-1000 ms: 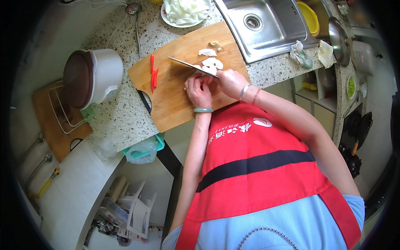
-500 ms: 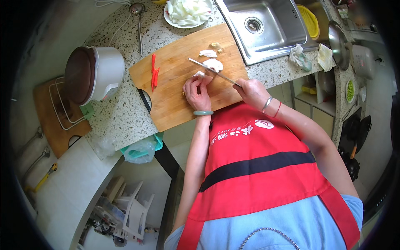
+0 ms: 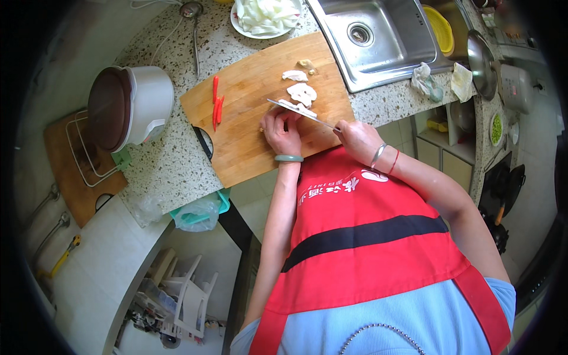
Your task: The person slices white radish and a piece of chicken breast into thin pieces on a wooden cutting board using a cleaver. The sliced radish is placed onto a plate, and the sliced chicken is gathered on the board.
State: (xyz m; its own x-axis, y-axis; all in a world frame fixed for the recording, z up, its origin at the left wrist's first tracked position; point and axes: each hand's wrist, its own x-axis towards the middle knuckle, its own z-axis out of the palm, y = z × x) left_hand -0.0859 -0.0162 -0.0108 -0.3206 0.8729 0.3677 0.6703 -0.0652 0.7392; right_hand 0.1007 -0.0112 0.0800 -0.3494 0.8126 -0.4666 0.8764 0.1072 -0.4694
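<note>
My right hand (image 3: pixel 360 141) is closed round the handle of a knife (image 3: pixel 319 121), whose blade slants up and left over the wooden cutting board (image 3: pixel 248 145). Along the blade's far side lies a strip of pale meat (image 3: pixel 296 107). Tucked against the near side of the blade, my left hand (image 3: pixel 281 135) has its fingers curled in on a piece of pale meat, mostly hidden by the fingers and knife. Just beyond sit cut pale meat slices (image 3: pixel 302 93), another white slice (image 3: pixel 294 75) and small yellowish pieces (image 3: pixel 307 65). Red chili peppers (image 3: pixel 218 106) lie at the board's left.
A plate (image 3: pixel 235 25) of white strips stands behind the board, beside a ladle (image 3: pixel 196 47). The steel sink (image 3: pixel 355 83) adjoins the board's right. At left are a rice cooker (image 3: pixel 151 97) and a second board (image 3: pixel 71 171). Cloths (image 3: pixel 426 83) lie beside the sink.
The knife has come slightly down and nearer my body, its blade now against my left fingertips. A strip of pale meat now shows along its far side. My left hand has barely moved.
</note>
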